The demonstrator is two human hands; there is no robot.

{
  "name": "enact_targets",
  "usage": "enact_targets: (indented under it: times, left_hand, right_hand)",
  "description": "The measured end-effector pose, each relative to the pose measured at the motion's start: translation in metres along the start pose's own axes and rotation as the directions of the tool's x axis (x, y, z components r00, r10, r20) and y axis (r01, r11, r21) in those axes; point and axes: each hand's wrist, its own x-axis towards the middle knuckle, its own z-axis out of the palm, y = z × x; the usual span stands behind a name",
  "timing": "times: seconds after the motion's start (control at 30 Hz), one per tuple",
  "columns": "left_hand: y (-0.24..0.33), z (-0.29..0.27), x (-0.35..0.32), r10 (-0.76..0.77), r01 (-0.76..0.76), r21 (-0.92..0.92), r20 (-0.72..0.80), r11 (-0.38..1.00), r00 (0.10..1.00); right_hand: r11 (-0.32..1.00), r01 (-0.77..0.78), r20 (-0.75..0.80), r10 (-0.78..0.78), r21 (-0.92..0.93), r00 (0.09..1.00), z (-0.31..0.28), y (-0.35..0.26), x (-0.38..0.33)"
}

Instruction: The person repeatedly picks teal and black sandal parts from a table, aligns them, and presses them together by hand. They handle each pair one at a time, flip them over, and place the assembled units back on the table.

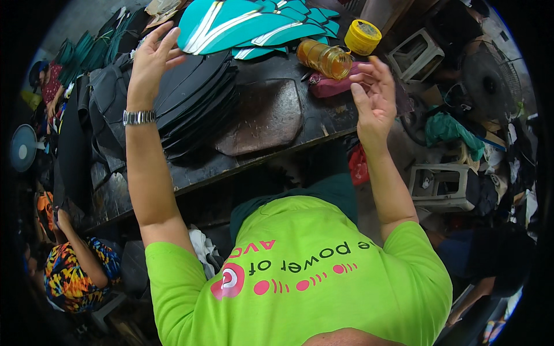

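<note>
The left hand (pixel 153 55) is raised with its fingers spread, fingertips touching the edge of the teal cut pieces (pixel 242 26) stacked at the far side of the dark workbench (pixel 323 124). Under them lies a pile of black pieces (pixel 196 98). The right hand (pixel 375 95) is open and holds nothing, just beside an amber bottle (pixel 324 57) lying on its side near a yellow lid (pixel 362 36).

Teal shoe-upper pieces (pixel 231 26) with white stripes, fanned flat, atop black stack (pixel 193 98)
</note>
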Motion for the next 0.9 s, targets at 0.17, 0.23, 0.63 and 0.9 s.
enact_targets:
  times: [0.17,0.23,0.63,0.9]
  left_hand:
    - [-0.052,-0.039,-0.016,0.219,-0.330,0.792,0.251,0.513,0.943]
    - [-0.067,-0.044,-0.026,0.132,-0.326,0.772,0.305,0.546,0.943]
    - [-0.060,-0.048,-0.040,0.399,-0.298,0.823,0.096,0.484,0.912]
    - [0.021,-0.041,-0.120,0.820,-0.325,0.805,-0.313,0.496,0.479]
  right_hand:
    - [0.870,-0.054,-0.001,0.061,-0.490,0.998,-0.025,0.021,0.000]
    - [0.680,0.038,0.090,0.041,-0.732,0.995,-0.037,0.033,0.003]
    - [0.357,0.102,0.170,0.166,-0.929,0.971,-0.026,0.072,0.002]
    - [0.737,-0.128,0.006,0.176,-0.664,0.984,-0.026,0.063,0.001]
